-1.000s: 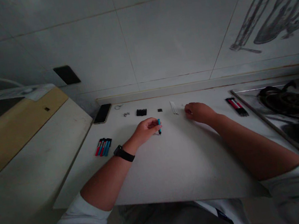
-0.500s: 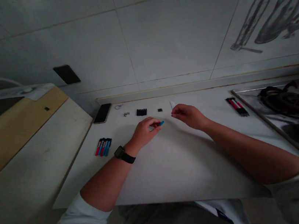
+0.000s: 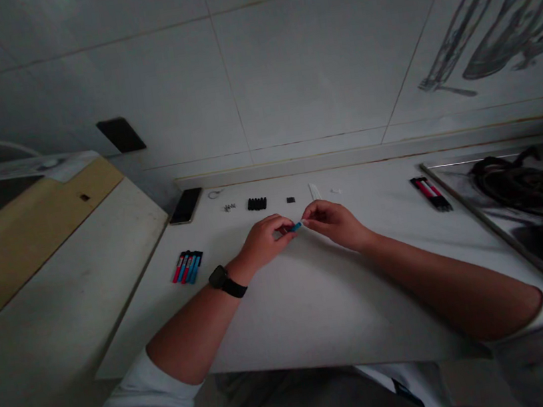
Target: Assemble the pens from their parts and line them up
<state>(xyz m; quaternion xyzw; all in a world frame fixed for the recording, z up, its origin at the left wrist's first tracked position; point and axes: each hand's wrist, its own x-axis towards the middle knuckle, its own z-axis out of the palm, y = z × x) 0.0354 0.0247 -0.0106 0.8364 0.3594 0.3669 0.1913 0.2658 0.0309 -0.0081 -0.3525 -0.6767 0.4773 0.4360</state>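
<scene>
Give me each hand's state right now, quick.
Left hand: closed, holding a small blue tube.
Right hand: fingertips pinched together at the tube's end; whether they grip something tiny cannot be told.

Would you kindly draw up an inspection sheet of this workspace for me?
Surface: pale counter, small parts spread along its wall side.
Work items: blue tube between the hands; black pieces, thin white rods and red and blue pens on the counter.
Clutter: phone in the far left corner.
Left hand: holds the blue tube; dark watch on the wrist.
Right hand: fingertips pinched at the tube's end, seemingly on a small pale piece.
Cables: nothing certain; a pale curved line at far left may be a cord or hose.
Surroundings: tiled wall ahead, stove at right.
</scene>
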